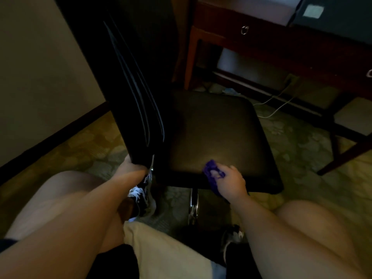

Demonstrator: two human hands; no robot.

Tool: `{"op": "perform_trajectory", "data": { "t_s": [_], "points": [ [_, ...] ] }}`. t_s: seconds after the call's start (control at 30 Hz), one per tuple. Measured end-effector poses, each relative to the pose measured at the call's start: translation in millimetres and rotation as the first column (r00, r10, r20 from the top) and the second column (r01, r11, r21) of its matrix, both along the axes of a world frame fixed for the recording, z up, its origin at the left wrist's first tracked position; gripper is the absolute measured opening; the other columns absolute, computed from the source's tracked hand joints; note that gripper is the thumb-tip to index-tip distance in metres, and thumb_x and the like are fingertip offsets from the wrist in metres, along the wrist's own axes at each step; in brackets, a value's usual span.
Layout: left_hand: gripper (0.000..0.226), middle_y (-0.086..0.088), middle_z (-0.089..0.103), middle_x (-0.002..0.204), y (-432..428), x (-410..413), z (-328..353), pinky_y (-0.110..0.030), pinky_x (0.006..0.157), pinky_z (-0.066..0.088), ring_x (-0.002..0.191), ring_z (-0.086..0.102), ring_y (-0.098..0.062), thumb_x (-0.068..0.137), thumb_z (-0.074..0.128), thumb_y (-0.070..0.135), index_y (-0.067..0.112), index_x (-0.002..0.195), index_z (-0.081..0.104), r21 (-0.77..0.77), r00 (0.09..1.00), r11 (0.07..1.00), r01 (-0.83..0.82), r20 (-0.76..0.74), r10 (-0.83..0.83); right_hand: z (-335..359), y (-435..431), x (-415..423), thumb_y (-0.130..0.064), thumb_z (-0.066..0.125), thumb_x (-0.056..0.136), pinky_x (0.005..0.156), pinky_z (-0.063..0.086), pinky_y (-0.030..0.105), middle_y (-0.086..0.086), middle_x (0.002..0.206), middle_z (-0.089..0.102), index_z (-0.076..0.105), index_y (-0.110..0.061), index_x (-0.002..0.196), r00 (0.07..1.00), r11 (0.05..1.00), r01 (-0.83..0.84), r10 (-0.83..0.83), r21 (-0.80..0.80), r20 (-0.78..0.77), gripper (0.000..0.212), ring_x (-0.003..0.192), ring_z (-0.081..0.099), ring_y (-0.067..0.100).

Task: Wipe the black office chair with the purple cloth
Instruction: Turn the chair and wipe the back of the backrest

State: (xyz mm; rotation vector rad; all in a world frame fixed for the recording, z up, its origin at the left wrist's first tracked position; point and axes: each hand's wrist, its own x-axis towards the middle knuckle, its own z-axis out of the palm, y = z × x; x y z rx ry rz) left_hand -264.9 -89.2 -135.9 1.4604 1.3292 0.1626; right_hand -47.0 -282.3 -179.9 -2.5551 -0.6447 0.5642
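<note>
The right hand is curled around the bunched purple cloth, fingers closed over it, pressing it against the near edge of the black seat cushion. Part of the cloth hangs below the seat edge under the hand. The left hand is clamped on the lower edge of the chair's backrest, which rises up and to the left, so it seems to be steadying the black office chair.

From the cloth, nearly all the seat lies ahead and slightly right, running away toward the wooden desk. Only 1 hand carries the cloth, so the right one would likely sweep forward across the cushion. The chrome column stands just below the seat, above the patterned carpet.
</note>
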Motion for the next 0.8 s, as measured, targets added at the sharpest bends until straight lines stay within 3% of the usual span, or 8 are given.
{"op": "perform_trajectory", "data": {
  "t_s": [0.13,0.27,0.33,0.4,0.5,0.57,0.7,0.8],
  "points": [
    [0.067,-0.007,0.068,0.116,-7,3,1,-0.045,0.092,0.054,0.101,0.067,-0.026,0.078,0.078,0.030,0.019,0.138,0.050,-0.024,0.996,0.998,-0.054,0.066,0.055,20,-25,17,-0.024,0.056,0.102,0.105,0.042,0.039,0.007,0.137,0.058,0.054,-0.024,0.144,0.911,0.920,0.369,-0.330,0.131,-0.248,0.042,0.124,0.055,0.028],
    [0.078,-0.006,0.060,0.132,-29,0,28,-0.028,0.081,0.050,0.116,0.061,-0.026,0.083,0.076,0.007,0.021,0.149,0.037,-0.004,0.984,0.997,-0.077,0.163,0.077,39,-21,0,-0.019,0.059,0.100,0.102,0.042,0.046,0.008,0.136,0.056,0.052,-0.028,0.144,0.738,0.762,0.610,-0.447,0.216,-0.506,0.046,0.121,0.055,0.029],
    [0.084,-0.006,0.054,0.140,-39,-4,35,-0.028,0.086,0.049,0.124,0.055,-0.027,0.085,0.070,-0.002,0.025,0.153,0.029,0.017,0.983,0.999,-0.042,0.178,0.038,52,-13,-15,-0.019,0.059,0.099,0.100,0.044,0.048,0.007,0.128,0.060,0.053,-0.028,0.141,0.654,0.686,0.676,-0.388,0.270,-0.650,0.043,0.114,0.058,0.027],
    [0.090,-0.006,0.050,0.145,-46,-8,41,-0.024,0.084,0.050,0.120,0.057,-0.024,0.086,0.066,-0.006,0.029,0.156,0.022,0.021,0.980,1.000,-0.020,0.197,0.015,63,-5,-31,-0.020,0.058,0.100,0.096,0.046,0.048,0.006,0.115,0.064,0.055,-0.028,0.137,0.577,0.628,0.719,-0.301,0.298,-0.759,0.038,0.102,0.063,0.025],
    [0.091,-0.006,0.049,0.145,-54,-13,48,-0.009,0.050,0.046,0.082,0.059,-0.006,0.088,0.063,-0.006,0.035,0.157,0.019,0.006,0.978,1.000,0.001,0.207,-0.002,77,6,-55,-0.022,0.056,0.102,0.099,0.049,0.055,0.009,0.115,0.066,0.055,-0.026,0.136,0.471,0.558,0.771,-0.177,0.306,-0.864,0.035,0.102,0.065,0.030],
    [0.089,-0.007,0.050,0.145,-58,-16,51,-0.010,0.043,0.045,0.076,0.057,-0.004,0.090,0.061,-0.005,0.036,0.157,0.018,0.002,0.978,1.000,0.021,0.206,-0.021,87,13,-74,-0.023,0.054,0.103,0.096,0.050,0.057,0.011,0.118,0.066,0.055,-0.028,0.131,0.417,0.519,0.794,-0.087,0.316,-0.905,0.028,0.107,0.064,0.033],
    [0.096,-0.004,0.042,0.150,-68,-23,65,-0.012,0.044,0.049,0.077,0.062,-0.007,0.090,0.060,-0.004,0.046,0.155,0.010,0.019,0.973,0.999,0.030,0.229,-0.034,102,27,-113,-0.021,0.051,0.105,0.095,0.049,0.060,0.012,0.122,0.066,0.053,-0.030,0.130,0.352,0.476,0.798,0.128,0.369,-0.927,0.027,0.108,0.064,0.033],
    [0.107,-0.003,0.042,0.149,-74,-28,81,-0.029,0.061,0.062,0.082,0.070,-0.017,0.087,0.059,-0.008,0.057,0.151,0.003,0.049,0.958,0.998,0.034,0.284,-0.046,108,35,-136,-0.021,0.052,0.104,0.094,0.048,0.061,0.011,0.132,0.063,0.047,-0.031,0.139,0.368,0.519,0.751,0.182,0.407,-0.912,0.037,0.113,0.062,0.033]
  ]
}}
